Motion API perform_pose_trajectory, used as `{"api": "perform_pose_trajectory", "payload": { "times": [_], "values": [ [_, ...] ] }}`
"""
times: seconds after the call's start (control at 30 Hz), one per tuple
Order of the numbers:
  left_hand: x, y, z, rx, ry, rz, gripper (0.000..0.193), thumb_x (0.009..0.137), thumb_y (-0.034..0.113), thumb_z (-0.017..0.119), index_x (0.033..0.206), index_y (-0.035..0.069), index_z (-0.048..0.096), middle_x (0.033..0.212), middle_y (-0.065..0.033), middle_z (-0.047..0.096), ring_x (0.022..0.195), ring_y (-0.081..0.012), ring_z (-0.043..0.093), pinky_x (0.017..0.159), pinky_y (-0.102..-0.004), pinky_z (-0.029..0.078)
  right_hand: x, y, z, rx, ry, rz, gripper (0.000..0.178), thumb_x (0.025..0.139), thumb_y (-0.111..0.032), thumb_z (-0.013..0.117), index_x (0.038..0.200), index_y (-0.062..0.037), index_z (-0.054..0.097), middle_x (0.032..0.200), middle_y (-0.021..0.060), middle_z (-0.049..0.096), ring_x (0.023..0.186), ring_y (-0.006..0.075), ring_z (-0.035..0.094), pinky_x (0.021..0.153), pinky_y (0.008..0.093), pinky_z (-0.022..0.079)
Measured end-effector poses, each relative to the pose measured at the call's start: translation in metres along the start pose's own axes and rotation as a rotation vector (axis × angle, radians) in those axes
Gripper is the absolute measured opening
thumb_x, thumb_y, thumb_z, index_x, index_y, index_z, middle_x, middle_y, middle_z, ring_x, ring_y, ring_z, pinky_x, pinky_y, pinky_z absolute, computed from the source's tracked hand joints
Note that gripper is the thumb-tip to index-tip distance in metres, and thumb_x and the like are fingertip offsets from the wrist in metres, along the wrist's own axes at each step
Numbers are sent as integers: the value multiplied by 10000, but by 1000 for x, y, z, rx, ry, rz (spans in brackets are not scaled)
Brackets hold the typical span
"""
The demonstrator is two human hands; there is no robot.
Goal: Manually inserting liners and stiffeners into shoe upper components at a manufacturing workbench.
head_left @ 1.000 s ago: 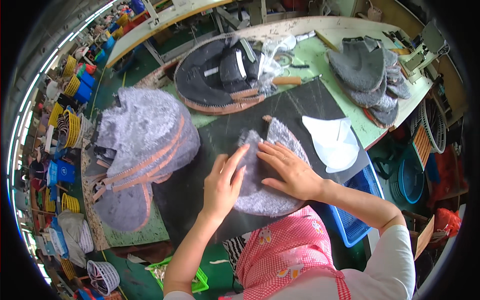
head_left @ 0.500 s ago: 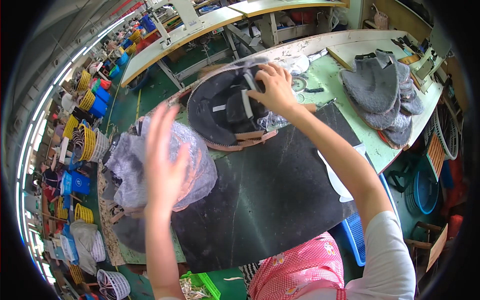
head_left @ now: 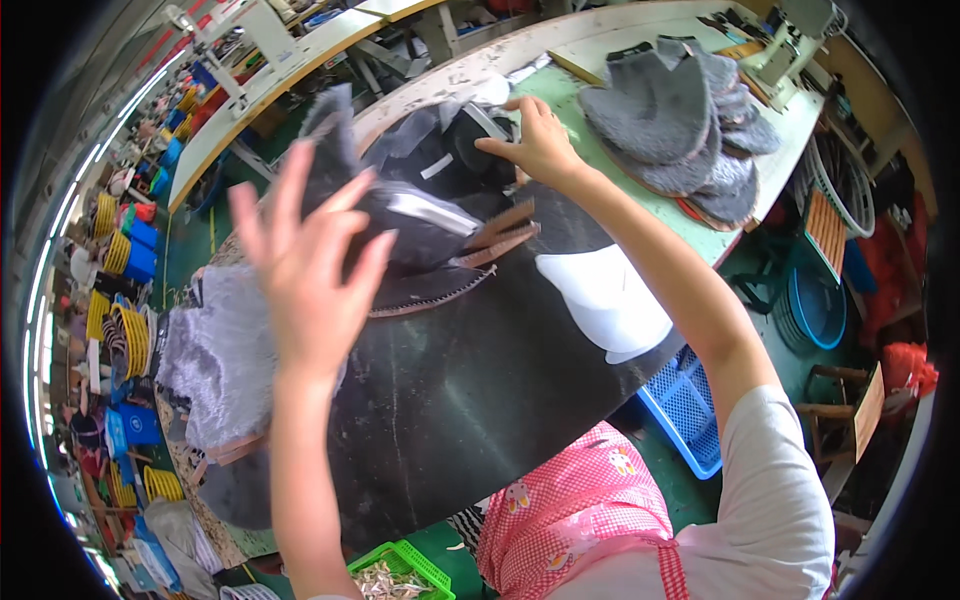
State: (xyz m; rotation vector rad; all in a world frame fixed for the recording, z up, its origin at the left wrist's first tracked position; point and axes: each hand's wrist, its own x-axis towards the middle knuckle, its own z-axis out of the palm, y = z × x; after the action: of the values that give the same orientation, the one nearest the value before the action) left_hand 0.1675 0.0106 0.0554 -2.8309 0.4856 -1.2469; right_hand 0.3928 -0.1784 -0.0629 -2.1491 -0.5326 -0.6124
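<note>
My left hand (head_left: 325,265) is raised with its fingers spread, holding nothing I can see. Behind its fingertips a dark, floppy piece (head_left: 425,255) with a pale strip and a toothed edge stands tilted, partly hidden by the hand. My right hand (head_left: 545,145) is at the far side, thumb and forefinger apart, beside a stack of black pieces (head_left: 440,135) with pale strips. Whether its fingertips touch these pieces is hard to see. Close to my left forearm lies a pile of fluffy grey pieces (head_left: 225,350).
Grey fuzzy sole-shaped pieces (head_left: 660,110) are stacked at the far right. A white curved sheet (head_left: 605,300) lies on the black mat (head_left: 440,400). Below the table are a blue basket (head_left: 685,410) and a green basket (head_left: 415,560) of scraps. A sewing machine (head_left: 800,45) stands far right.
The view has turned to the right. Dark pieces between my hands have shifted and one now stands tilted behind my left hand. The white sheet shows more fully.
</note>
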Motion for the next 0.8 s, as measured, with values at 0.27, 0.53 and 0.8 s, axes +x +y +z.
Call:
{"api": "perform_pose_trajectory", "payload": {
  "times": [0.27,0.53,0.8],
  "values": [
    [-34,12,-89,-767,29,-893,335,930,97,641,1215,-43,534,1179,-99,615,1047,-141,584,978,-269,413,-60,-10,-159,72,-832,-53,328,810,-278,756,1003,-43,634,939,110,681,824,256,665,713,371,527],
    [-84,93,-7,-248,-436,-249,540,771,139,721,1267,44,530,1322,-172,509,1269,-370,462,1071,-477,359,-149,-17,-191,-361,-770,-46,595,696,-211,844,1171,-62,519,1093,153,591,1074,308,564,941,419,466],
    [-131,151,26,-437,-627,-219,690,911,368,628,1462,32,385,1532,-203,321,1449,-372,264,1173,-569,148,-144,-15,-188,-378,-889,25,542,682,-266,855,1067,-45,544,1071,132,575,1086,306,514,948,403,431]
  ]
}}
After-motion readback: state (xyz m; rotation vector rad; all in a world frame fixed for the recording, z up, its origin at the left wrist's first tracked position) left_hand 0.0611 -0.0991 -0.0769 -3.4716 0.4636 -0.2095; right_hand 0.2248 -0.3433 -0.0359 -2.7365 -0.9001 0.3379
